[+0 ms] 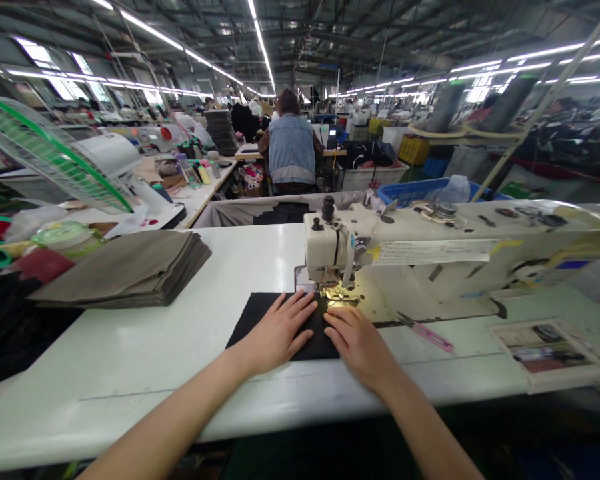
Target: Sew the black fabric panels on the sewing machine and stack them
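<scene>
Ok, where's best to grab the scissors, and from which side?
Probably by the pink handle, from above and the near right: the scissors lie with the handle slanting toward the person and the blades pointing away left. The right hand is nearer.

1. The one camera looks forward and down from head height.
2. The white table (145, 360) is close below it.
3. Its view reaches the roof (325, 43), which looks blurry, maybe far away.

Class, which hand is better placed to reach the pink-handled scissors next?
Probably the right hand: the scissors lie to its right, while the left hand is farther off, on the black fabric.
</scene>
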`<state>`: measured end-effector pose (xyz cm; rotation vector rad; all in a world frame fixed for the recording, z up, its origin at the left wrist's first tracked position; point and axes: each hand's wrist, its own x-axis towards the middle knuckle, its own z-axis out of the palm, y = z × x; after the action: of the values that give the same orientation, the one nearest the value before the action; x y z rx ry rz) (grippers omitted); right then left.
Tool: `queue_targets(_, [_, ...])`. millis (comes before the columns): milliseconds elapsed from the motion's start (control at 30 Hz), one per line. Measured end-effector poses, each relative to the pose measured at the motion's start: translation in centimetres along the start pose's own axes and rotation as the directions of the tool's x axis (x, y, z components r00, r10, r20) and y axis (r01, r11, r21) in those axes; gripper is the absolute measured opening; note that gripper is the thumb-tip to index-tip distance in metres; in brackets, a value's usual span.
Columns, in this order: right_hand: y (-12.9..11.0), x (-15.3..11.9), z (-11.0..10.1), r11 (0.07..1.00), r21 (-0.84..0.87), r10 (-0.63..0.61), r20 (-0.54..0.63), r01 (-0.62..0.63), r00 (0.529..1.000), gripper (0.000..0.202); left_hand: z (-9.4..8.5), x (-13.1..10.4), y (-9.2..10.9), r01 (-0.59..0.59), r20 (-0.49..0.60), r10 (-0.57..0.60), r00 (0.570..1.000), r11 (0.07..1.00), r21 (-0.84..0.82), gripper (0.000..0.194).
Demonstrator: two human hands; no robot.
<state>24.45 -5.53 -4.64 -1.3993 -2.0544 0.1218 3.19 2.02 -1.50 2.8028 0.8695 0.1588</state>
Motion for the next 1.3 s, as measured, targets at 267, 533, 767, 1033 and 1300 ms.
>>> queue_targets(267, [-2.4, -4.4, -1.7, 0.999, 0.021, -0.047, 0.035, 0.046, 0.998, 0.028, -0.3, -3.8, 3.2, -0.226, 0.049, 0.229, 0.972, 0.973, -0.049, 0.047])
queue_targets(533, [-1.0, -1.4, -0.9, 0.998, -0.070, -0.010, -0.001, 0.010, 1.000, 0.024, -0.2, -1.5, 0.4, -0.179, 0.001, 0.179, 0.984, 0.981, -0.071, 0.042])
queue_targets(767, [0.4, 1.8, -0.2, 0.983, -0.178, 0.055, 0.024, -0.050, 0.998, 0.017, -0.2, 1.1, -2.5, -0.167, -0.043, 0.164, 0.986, 0.981, -0.103, 0.041])
queue_targets(1033, [0.6, 2.6, -0.2, 0.979, -0.187, 0.086, 0.004, -0.084, 0.996, 0.015, -0.6, 3.2, -4.6, -0.146, -0.036, 0.144, 0.989, 0.985, -0.086, 0.042])
queue_targets(1300, [0.5, 0.5, 0.2, 0.996, -0.053, 0.067, -0.044, -0.069, 0.997, 0.021, -0.2, 3.3, -4.8, -0.127, -0.079, 0.120, 0.990, 0.988, -0.089, 0.042])
